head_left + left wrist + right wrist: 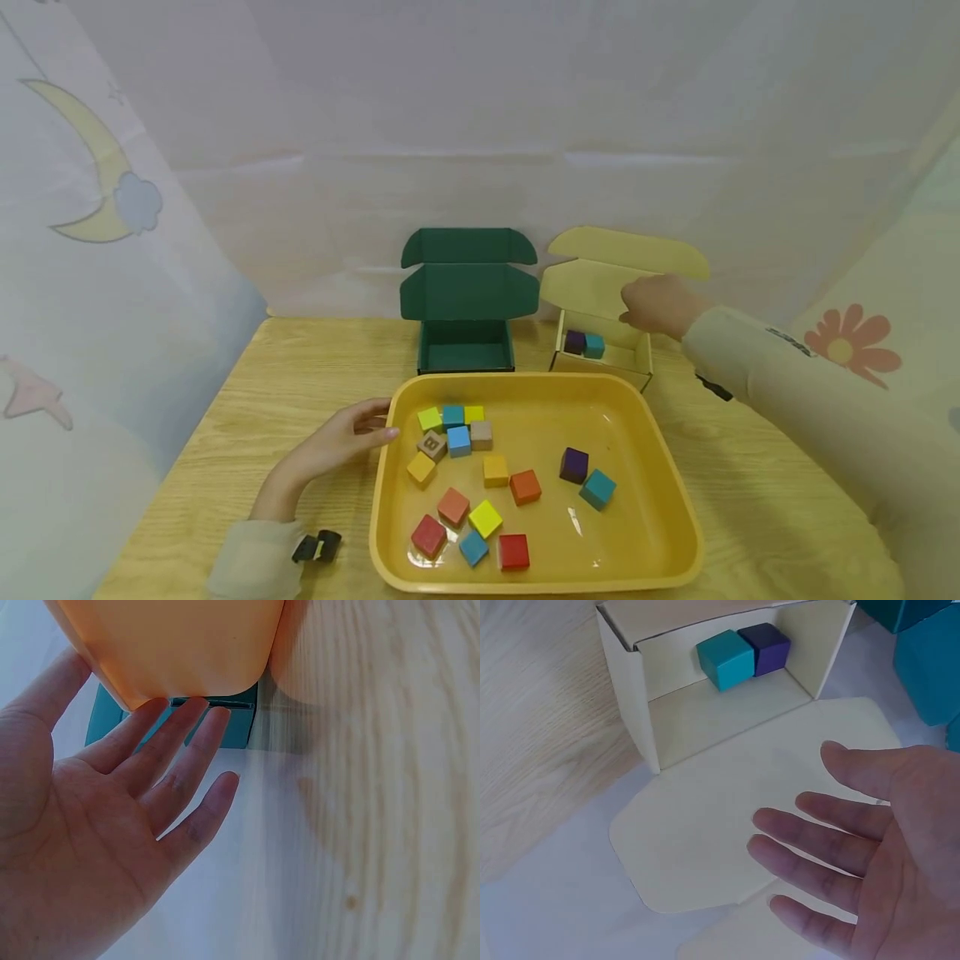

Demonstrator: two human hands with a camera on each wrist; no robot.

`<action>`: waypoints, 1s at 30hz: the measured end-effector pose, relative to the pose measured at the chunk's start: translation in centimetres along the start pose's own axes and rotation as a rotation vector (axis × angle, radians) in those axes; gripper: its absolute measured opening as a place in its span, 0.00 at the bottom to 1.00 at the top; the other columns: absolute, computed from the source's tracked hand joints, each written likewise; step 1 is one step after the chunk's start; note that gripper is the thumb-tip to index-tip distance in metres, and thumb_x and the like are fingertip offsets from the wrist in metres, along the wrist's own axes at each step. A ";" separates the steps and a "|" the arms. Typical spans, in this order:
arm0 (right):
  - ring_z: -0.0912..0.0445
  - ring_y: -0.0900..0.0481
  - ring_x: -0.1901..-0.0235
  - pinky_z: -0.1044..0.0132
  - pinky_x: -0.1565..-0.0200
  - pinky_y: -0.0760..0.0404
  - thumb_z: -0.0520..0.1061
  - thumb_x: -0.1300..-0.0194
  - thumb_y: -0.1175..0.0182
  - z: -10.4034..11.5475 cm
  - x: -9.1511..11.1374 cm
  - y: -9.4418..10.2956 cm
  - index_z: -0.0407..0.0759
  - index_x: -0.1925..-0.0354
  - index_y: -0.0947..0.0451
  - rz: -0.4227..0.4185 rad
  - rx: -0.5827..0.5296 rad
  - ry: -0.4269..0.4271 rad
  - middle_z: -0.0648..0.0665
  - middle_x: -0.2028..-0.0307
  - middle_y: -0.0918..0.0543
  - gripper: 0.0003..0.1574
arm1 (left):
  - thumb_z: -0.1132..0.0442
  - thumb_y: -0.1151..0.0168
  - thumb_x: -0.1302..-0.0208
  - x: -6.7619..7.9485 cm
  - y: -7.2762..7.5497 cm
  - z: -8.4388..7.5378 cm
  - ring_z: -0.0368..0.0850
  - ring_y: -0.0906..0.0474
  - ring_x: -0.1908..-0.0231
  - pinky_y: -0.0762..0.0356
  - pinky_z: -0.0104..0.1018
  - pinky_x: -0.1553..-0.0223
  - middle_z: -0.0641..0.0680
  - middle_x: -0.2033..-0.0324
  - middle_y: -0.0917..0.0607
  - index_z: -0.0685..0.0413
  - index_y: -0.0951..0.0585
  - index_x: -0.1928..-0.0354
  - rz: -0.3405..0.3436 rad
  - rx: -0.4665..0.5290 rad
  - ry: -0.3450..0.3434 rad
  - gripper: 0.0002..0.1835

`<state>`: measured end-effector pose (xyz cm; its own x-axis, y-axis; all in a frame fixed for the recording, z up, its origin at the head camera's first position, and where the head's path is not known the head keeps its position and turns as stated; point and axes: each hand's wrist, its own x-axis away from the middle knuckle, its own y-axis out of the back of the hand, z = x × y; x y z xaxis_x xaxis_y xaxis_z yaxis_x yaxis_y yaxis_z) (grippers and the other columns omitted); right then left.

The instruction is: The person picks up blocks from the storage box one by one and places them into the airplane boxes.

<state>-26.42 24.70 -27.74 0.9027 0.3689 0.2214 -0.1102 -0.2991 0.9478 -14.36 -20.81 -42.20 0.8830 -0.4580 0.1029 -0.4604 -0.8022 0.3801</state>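
Note:
My left hand (341, 437) is at the left side of a yellow-orange tray (525, 581), its thumb at the rim. In the left wrist view its fingers (184, 776) are spread and lightly bent, their tips by the tray's outer wall. Above the open pale-yellow box (626, 357) hovers my right hand (663, 304). Nothing is in its loosely extended fingers (810, 866), as the right wrist view shows. Inside that box lie a dark purple cube (574, 342) and a teal cube (594, 346), side by side.
An open dark green box (467, 367) stands behind the tray, left of the yellow box. In the tray lie several coloured cubes, among them a purple one (574, 465), a teal one (597, 490) and a lettered wooden one (432, 445). A fabric backdrop (480, 192) hangs behind.

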 end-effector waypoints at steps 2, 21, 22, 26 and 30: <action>0.52 0.22 0.76 0.49 0.63 0.17 0.47 0.30 0.39 0.3 0.6 0.3 0.37 0.67 0.23 -0.011 0.013 0.005 0.46 0.76 0.22 0.14 | 0.54 0.39 0.29 -0.1 0.0 0.0 0.60 0.25 0.42 0.25 0.52 0.42 0.65 0.38 0.26 0.65 0.34 0.30 0.003 0.003 -0.006 0.32; 0.51 0.17 0.71 0.58 0.69 0.17 0.51 0.36 0.32 7.7 4.1 -0.5 0.40 0.58 0.17 -0.155 0.173 0.226 0.45 0.70 0.15 0.16 | 0.56 0.40 0.28 -0.3 0.1 0.1 0.60 0.25 0.42 0.23 0.48 0.44 0.66 0.37 0.26 0.66 0.35 0.30 0.014 0.009 -0.025 0.32; 0.51 0.17 0.71 0.59 0.69 0.18 0.51 0.37 0.32 8.1 4.3 -0.6 0.40 0.59 0.17 -0.171 0.189 0.248 0.45 0.70 0.15 0.16 | 0.56 0.40 0.28 -0.3 0.2 0.0 0.60 0.25 0.42 0.23 0.48 0.44 0.66 0.37 0.26 0.67 0.35 0.30 0.012 0.009 -0.025 0.32; 0.53 0.21 0.76 0.63 0.74 0.22 0.53 0.38 0.31 9.6 4.9 -1.5 0.41 0.63 0.18 -0.220 0.252 0.319 0.47 0.75 0.18 0.17 | 0.56 0.40 0.28 -0.4 0.2 0.0 0.61 0.25 0.43 0.23 0.49 0.44 0.67 0.38 0.26 0.68 0.35 0.30 0.015 0.007 -0.034 0.31; 0.54 0.20 0.75 0.64 0.74 0.23 0.54 0.39 0.30 11.0 5.6 -2.2 0.43 0.65 0.18 -0.252 0.280 0.384 0.48 0.74 0.17 0.17 | 0.57 0.40 0.28 -0.5 0.2 0.0 0.60 0.25 0.43 0.23 0.50 0.44 0.66 0.39 0.25 0.68 0.34 0.31 0.011 -0.002 -0.037 0.31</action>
<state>-16.60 17.75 -31.08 0.6643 0.7390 0.1125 0.2525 -0.3635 0.8967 -14.90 -20.76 -42.17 0.8736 -0.4811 0.0731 -0.4702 -0.7961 0.3809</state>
